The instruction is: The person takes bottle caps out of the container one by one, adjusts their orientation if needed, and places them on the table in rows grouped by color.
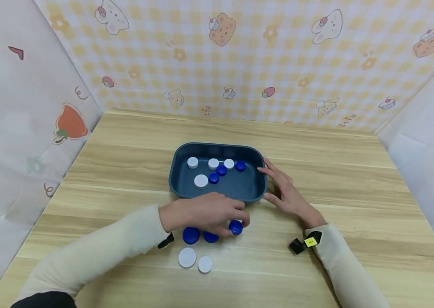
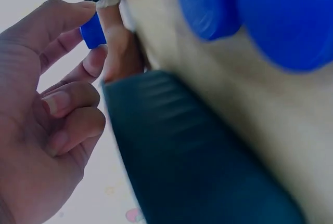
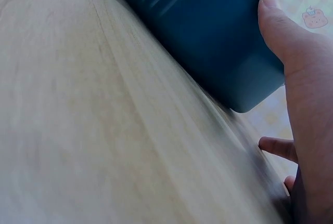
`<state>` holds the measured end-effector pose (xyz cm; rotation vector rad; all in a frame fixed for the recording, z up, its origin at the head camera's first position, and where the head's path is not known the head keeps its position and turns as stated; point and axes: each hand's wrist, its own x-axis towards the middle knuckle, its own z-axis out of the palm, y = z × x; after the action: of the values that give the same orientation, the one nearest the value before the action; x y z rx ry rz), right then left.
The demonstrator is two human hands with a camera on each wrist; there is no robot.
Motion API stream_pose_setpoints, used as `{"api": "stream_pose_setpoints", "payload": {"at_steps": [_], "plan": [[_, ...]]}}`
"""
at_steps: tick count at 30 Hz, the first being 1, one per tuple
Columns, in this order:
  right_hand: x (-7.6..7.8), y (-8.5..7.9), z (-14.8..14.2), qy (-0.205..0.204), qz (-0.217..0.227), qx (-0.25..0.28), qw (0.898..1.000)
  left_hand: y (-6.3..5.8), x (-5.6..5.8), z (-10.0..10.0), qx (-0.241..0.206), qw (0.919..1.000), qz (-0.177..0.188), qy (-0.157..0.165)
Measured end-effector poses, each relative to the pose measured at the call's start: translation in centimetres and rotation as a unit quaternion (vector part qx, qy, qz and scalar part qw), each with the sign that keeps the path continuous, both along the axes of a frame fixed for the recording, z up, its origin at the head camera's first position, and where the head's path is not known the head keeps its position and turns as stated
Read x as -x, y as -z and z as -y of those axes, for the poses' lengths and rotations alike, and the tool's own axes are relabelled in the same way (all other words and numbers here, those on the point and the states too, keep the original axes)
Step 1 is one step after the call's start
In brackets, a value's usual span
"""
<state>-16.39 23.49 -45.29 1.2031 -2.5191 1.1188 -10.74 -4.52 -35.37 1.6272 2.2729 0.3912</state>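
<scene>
In the head view my left hand (image 1: pixel 211 211) pinches a blue bottle cap (image 1: pixel 235 227) in front of the tray's near side. The left wrist view has that blue cap (image 2: pixel 93 31) between the thumb and fingertips, with the other fingers curled in. My right hand (image 1: pixel 287 194) touches the right end of the dark teal tray (image 1: pixel 175 171), its fingers loosely extended. The right wrist view puts the thumb (image 3: pixel 273 18) against the tray's rim. Inside the tray lie several white caps (image 1: pixel 201 181) and blue caps (image 1: pixel 240 166).
On the wooden table (image 1: pixel 317 273), two blue caps (image 1: pixel 191 235) lie below the left hand, one partly covered by it. Nearer still are two white caps (image 1: pixel 187 257). A patterned cloth (image 1: pixel 240 60) rises behind the table, and white sheets (image 1: pixel 16 128) flank it.
</scene>
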Motion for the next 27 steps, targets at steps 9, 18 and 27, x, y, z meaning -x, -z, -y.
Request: {"api": "stream_pose_setpoints", "payload": {"at_steps": [9,18,27], "plan": [[0.0,-0.1,-0.1,-0.002,0.006,-0.001,1.0,1.9,-1.1,-0.2,0.038,0.9991,-0.016,0.01],[0.0,0.1,-0.1,0.001,0.004,-0.003,1.0,3.3,-1.5,-0.4,0.08,0.9947,-0.062,0.017],[0.1,0.1,-0.1,-0.001,-0.003,-0.002,1.0,3.3,-1.5,-0.3,0.09,0.9941,-0.059,0.015]]}}
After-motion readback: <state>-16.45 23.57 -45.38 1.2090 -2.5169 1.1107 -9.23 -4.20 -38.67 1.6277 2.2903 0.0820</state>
